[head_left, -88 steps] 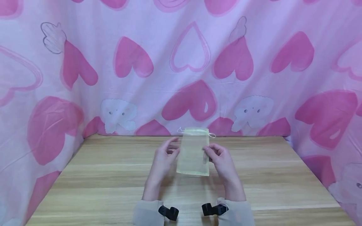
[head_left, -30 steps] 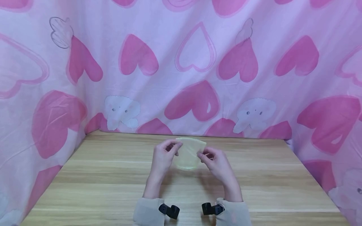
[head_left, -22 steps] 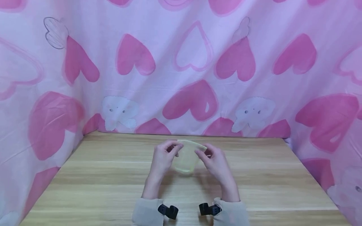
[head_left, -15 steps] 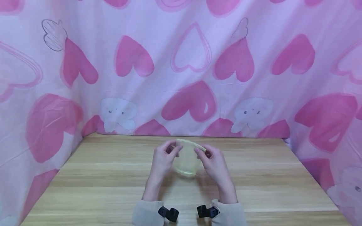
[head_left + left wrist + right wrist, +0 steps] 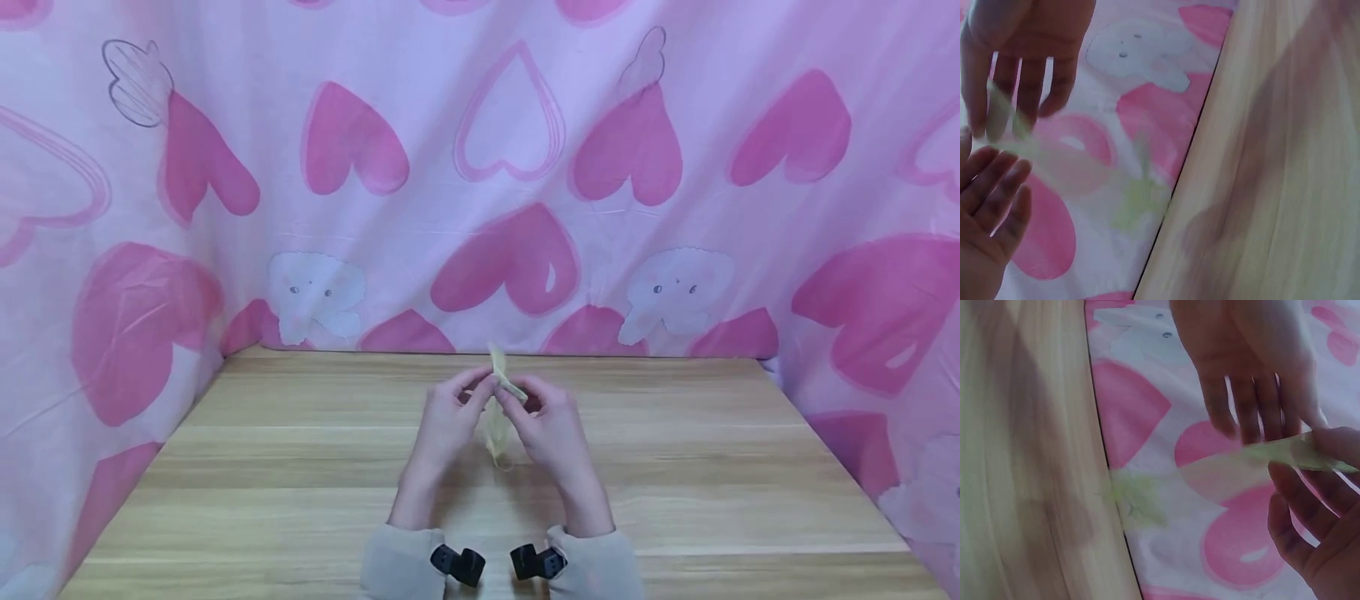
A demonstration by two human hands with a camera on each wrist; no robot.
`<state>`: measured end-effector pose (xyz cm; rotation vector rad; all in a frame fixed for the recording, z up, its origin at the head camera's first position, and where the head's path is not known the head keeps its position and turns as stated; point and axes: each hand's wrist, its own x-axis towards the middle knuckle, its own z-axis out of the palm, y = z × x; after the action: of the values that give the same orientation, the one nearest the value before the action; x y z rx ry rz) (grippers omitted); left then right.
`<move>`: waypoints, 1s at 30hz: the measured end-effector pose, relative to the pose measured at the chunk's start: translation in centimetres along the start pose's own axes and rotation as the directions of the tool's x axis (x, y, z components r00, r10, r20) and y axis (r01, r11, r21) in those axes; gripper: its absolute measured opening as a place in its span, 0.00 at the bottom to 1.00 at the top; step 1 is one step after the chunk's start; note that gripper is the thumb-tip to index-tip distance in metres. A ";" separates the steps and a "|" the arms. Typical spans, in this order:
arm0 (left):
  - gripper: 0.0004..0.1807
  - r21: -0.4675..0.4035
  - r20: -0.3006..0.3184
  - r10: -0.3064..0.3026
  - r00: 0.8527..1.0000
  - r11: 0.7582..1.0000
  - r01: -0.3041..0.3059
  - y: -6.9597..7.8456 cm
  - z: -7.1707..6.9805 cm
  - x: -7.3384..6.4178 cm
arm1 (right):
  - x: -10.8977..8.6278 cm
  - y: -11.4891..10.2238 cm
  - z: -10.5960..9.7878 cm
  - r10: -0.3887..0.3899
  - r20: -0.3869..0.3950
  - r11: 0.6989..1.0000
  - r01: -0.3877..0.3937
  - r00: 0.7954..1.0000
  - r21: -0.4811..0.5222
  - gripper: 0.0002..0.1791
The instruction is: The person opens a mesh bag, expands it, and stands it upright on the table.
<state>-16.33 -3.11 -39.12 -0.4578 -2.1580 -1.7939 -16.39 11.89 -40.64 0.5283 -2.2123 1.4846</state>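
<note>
A sheer pale-yellow drawstring pouch [image 5: 497, 429] hangs between the two hands over the wooden table, its upper edge bunched into a narrow fold. My left hand [image 5: 452, 417] pinches this edge with thumb and fingers. Close beside it, thumb tips almost meeting, my right hand [image 5: 547, 425] pinches the other side of the fold. A thin cord loop dangles at the lower end. In the left wrist view the hanging end of the pouch [image 5: 1138, 200] is gathered and blurred; in the right wrist view a flat strip of the pouch [image 5: 1272, 450] lies between the fingers.
The wood-grain table [image 5: 285, 475] spans the area below the hands. A pink curtain [image 5: 420, 233] with hearts and white cartoon animals rises at its back edge and along both sides. Small black wrist cameras [image 5: 459, 567] sit on the beige cuffs.
The pouch first showed its corded end up, then was turned with that end down and spread wide. Now my hands have come together, folding it narrow.
</note>
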 end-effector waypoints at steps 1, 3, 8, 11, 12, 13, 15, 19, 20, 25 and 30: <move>0.11 -0.025 0.026 -0.015 1.000 1.000 0.015 0.1 0.0 0.0 | 0.0 0.0 0.1 0.005 0.008 1.000 -0.005 1.000 -0.008 0.07; 0.11 -0.073 0.064 -0.034 0.997 0.997 0.039 0.1 0.1 0.0 | -0.1 0.0 0.2 0.015 0.023 1.000 -0.015 1.000 -0.018 0.07; 0.11 -0.118 0.085 -0.058 0.995 0.991 0.068 -0.8 0.4 0.1 | -0.2 -0.1 -0.2 0.079 0.105 0.997 -0.081 0.991 0.019 0.09; 0.11 -0.130 0.070 -0.074 0.995 0.988 0.082 -1.9 0.7 0.2 | -0.2 -0.2 -0.6 0.126 0.162 0.977 -0.151 0.979 0.150 0.12; 0.12 -0.137 0.068 -0.075 0.995 0.987 0.084 -2.3 0.8 0.3 | -0.2 -0.2 -0.7 0.140 0.171 0.965 -0.173 0.975 0.195 0.13; 0.12 -0.150 0.070 -0.076 0.995 0.985 0.086 -2.7 1.0 0.4 | -0.1 -0.2 -0.7 0.158 0.174 0.950 -0.197 0.972 0.240 0.15; 0.13 -0.176 0.087 -0.065 0.994 0.981 0.079 -2.8 1.2 0.4 | 0.0 -0.3 -0.7 0.188 0.159 0.926 -0.229 0.969 0.300 0.14; 0.15 -0.229 0.143 -0.037 0.989 0.971 0.069 -2.8 1.5 0.5 | 0.2 -0.2 -0.3 0.227 0.076 0.945 -0.239 0.971 0.224 0.04; 0.16 -0.241 0.158 -0.029 0.987 0.968 0.067 -2.7 1.6 0.4 | 0.2 -0.1 -0.2 0.225 0.051 0.957 -0.230 0.973 0.178 0.03; 0.17 -0.296 0.207 -0.023 0.978 0.951 0.085 -2.6 1.9 0.3 | 0.0 0.7 -0.1 0.124 -0.070 0.987 -0.131 0.990 -0.099 0.06; 0.19 -0.317 0.253 -0.067 0.965 0.937 0.148 -2.6 2.2 0.3 | -0.1 1.1 -0.4 0.001 -0.087 0.972 -0.021 0.996 -0.233 0.05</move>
<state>-17.82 -1.35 -41.71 -0.6756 -2.0636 -2.2875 -16.85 12.65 -41.43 0.3683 -2.2844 1.2054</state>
